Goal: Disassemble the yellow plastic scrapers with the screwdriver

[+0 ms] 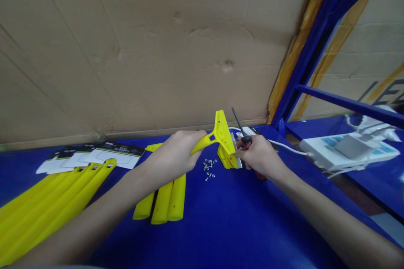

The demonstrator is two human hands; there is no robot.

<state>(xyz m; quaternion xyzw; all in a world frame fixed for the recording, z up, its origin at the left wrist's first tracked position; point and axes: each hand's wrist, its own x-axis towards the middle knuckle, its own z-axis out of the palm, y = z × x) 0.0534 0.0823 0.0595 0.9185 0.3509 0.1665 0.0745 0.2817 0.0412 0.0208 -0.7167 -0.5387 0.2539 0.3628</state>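
Pass: near blue tabletop (227,227) | Blocks: cardboard (158,59) behind, handles (85,185) left, screwdriver (241,127) right

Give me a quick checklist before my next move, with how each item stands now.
1. Left grip holding the yellow T-headed tool: ok.
2. Right grip holding the screwdriver: ok.
3. Screwdriver tip against the tool's head: not ok, it points up, apart from it.
4. Small metal hardware within one cluster on the blue table: ok.
5. Screws seated in the tool's head: cannot tell, too small.
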